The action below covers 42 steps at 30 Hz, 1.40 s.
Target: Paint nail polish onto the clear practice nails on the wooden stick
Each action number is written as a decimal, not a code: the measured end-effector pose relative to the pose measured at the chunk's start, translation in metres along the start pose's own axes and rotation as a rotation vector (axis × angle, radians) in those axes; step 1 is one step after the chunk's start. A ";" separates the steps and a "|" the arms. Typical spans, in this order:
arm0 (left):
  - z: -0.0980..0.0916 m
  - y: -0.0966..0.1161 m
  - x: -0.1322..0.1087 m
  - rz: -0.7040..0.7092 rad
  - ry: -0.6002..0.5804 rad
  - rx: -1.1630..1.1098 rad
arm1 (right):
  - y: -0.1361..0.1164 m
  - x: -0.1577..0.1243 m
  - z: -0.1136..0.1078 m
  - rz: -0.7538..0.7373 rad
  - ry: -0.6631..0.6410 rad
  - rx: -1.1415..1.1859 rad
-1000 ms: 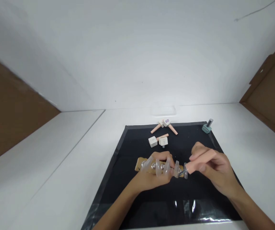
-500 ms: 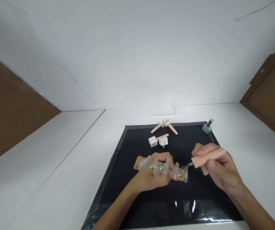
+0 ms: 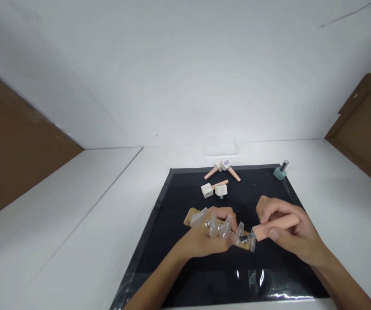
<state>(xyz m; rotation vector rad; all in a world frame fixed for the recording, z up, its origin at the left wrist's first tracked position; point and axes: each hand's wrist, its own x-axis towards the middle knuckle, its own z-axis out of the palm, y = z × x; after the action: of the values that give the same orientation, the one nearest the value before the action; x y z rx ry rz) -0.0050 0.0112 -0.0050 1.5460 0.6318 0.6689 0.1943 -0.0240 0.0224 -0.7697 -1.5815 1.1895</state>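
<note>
1. Two hands: one left hand (image 3: 209, 242), one right hand (image 3: 297, 242).
2. One tan strip (image 3: 204, 228).
3. Five clear nail tips (image 3: 226, 226) along that strip.
4. At least two round metal studs (image 3: 208, 223); the full number is hidden.
5. One peach-handled brush (image 3: 275, 227).
6. Three loose peach handles (image 3: 233, 174).
7. Four white bottles (image 3: 207, 190).
8. One teal bottle (image 3: 279, 174) with one grey cap (image 3: 284, 165).
9. One clear tray (image 3: 221, 154).
10. One black mat (image 3: 179, 198) on one white surface (image 3: 108, 232).
11. Two brown side panels (image 3: 20, 146).

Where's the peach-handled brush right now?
Head view, lower right: the peach-handled brush is in the right hand, its dark end at the rightmost clear tips on the tan strip in the left hand.
</note>
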 end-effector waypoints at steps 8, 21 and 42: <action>0.000 0.001 0.002 0.003 -0.036 0.040 | -0.007 0.005 0.004 -0.072 -0.030 -0.174; 0.000 0.003 0.004 -0.030 -0.034 0.125 | -0.006 0.006 0.002 -0.182 -0.063 -0.249; 0.004 0.008 0.000 -0.145 0.007 0.329 | -0.007 0.007 0.003 -0.170 -0.078 -0.289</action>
<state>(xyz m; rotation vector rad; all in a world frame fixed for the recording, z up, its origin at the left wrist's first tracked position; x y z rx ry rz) -0.0016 0.0083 0.0027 1.7797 0.8832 0.4764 0.1899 -0.0206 0.0311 -0.7610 -1.8708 0.8883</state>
